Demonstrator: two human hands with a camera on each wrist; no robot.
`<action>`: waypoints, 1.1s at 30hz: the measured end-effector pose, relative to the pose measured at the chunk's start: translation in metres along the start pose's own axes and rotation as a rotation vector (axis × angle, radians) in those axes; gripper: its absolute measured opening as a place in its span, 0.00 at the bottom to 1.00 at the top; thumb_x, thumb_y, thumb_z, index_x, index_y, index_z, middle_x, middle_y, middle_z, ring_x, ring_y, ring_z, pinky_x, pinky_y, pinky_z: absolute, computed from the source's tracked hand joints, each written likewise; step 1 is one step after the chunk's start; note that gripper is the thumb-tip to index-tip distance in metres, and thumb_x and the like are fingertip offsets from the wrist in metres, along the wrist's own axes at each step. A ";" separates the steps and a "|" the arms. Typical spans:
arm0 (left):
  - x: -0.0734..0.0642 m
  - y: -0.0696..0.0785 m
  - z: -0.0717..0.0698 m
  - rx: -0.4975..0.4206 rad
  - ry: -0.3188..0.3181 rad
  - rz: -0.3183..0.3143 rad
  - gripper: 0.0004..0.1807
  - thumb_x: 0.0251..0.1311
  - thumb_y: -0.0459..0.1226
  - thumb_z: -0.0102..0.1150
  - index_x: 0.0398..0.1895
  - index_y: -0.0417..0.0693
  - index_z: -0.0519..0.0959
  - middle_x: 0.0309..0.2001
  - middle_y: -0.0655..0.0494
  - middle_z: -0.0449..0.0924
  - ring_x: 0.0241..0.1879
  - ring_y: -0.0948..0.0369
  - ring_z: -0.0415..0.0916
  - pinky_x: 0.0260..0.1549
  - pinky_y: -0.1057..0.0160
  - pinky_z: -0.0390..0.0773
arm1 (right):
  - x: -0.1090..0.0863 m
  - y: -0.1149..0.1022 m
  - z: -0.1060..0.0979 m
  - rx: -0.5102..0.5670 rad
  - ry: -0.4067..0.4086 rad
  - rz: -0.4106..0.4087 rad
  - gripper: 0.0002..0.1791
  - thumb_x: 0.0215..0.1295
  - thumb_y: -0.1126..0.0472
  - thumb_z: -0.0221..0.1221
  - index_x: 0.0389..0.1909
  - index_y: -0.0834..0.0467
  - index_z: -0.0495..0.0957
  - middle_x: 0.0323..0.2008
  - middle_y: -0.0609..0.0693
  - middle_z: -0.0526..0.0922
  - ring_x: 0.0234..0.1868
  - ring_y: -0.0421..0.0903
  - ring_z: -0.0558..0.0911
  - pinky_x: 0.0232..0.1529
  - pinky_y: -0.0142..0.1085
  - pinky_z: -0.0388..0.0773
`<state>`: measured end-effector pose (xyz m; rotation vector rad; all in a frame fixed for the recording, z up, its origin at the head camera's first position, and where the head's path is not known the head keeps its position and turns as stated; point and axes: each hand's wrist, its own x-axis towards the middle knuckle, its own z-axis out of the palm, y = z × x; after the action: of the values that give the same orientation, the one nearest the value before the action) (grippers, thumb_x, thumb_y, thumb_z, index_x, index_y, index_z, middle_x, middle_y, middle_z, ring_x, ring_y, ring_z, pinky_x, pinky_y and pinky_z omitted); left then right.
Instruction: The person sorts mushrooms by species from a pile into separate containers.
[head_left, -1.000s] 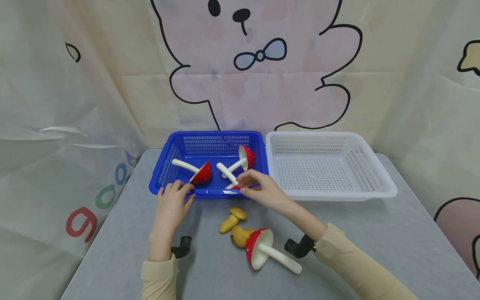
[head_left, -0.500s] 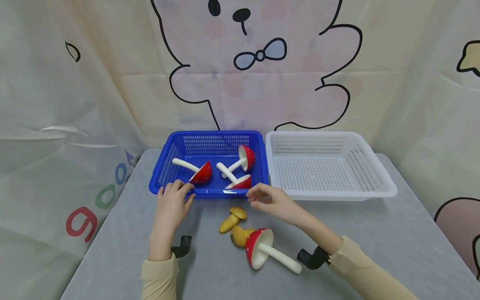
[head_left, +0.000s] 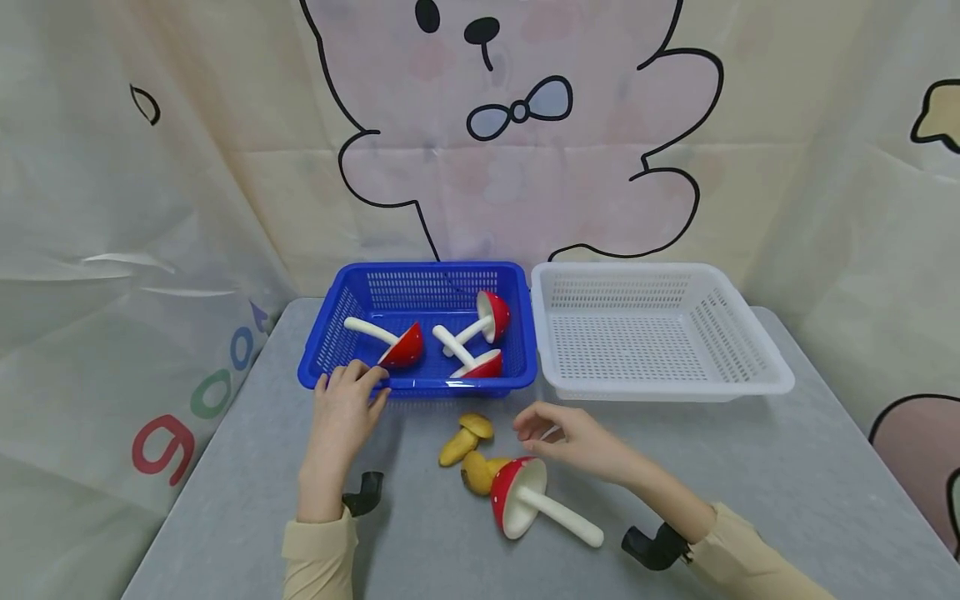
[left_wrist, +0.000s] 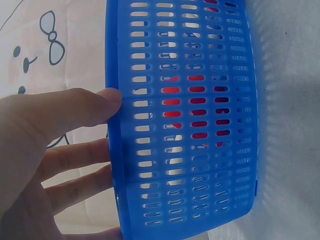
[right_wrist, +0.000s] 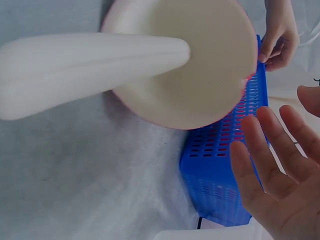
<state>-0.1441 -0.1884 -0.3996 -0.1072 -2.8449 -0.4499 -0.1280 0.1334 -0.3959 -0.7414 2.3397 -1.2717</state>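
Note:
My left hand (head_left: 341, 421) grips the front rim of the blue basket (head_left: 442, 386), thumb outside and fingers over the edge in the left wrist view. Inside lie three toy mushrooms with red spotted caps and white stems: one on the left (head_left: 405, 346), one at front right (head_left: 483, 365), one behind it (head_left: 495, 312). My right hand (head_left: 573, 442) hovers above the table, fingers loosely bent, holding nothing. Just below it lies another red-capped mushroom (head_left: 517, 500), its stem pointing right. Two yellow mushrooms, one farther back (head_left: 457, 448) and one partly covered by the red cap (head_left: 476, 473), lie left of it.
A white basket (head_left: 675, 389) stands right beside the blue one, with nothing visible inside. Both rest toward the back of the grey table (head_left: 247, 500). Behind hangs a curtain (head_left: 517, 192) with a cartoon bear.
My right hand has let go of the front-right red mushroom in the blue basket and drawn back toward me and to the right. The left hand stays on the rim.

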 end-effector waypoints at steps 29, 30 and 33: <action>-0.001 -0.001 -0.001 0.003 -0.005 -0.001 0.13 0.59 0.39 0.64 0.47 0.48 0.81 0.43 0.46 0.78 0.52 0.44 0.72 0.61 0.27 0.57 | -0.042 0.035 0.015 -0.049 -0.122 0.078 0.10 0.61 0.56 0.63 0.42 0.52 0.78 0.37 0.43 0.82 0.37 0.33 0.78 0.39 0.28 0.79; -0.001 -0.001 0.000 0.001 -0.006 -0.001 0.13 0.59 0.39 0.64 0.47 0.48 0.81 0.43 0.46 0.78 0.52 0.44 0.72 0.61 0.27 0.57 | -0.042 0.036 0.016 -0.046 -0.128 0.086 0.10 0.61 0.56 0.63 0.42 0.52 0.78 0.36 0.43 0.82 0.37 0.33 0.78 0.39 0.28 0.79; 0.000 0.000 -0.001 0.001 -0.009 0.002 0.13 0.60 0.40 0.64 0.48 0.49 0.81 0.43 0.46 0.78 0.52 0.44 0.71 0.61 0.27 0.57 | -0.044 0.039 0.019 -0.037 -0.137 0.100 0.11 0.61 0.56 0.63 0.43 0.51 0.78 0.36 0.43 0.81 0.37 0.33 0.78 0.39 0.28 0.78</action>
<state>-0.1437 -0.1890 -0.3993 -0.1123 -2.8536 -0.4492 -0.0933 0.1651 -0.4355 -0.6913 2.2648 -1.1030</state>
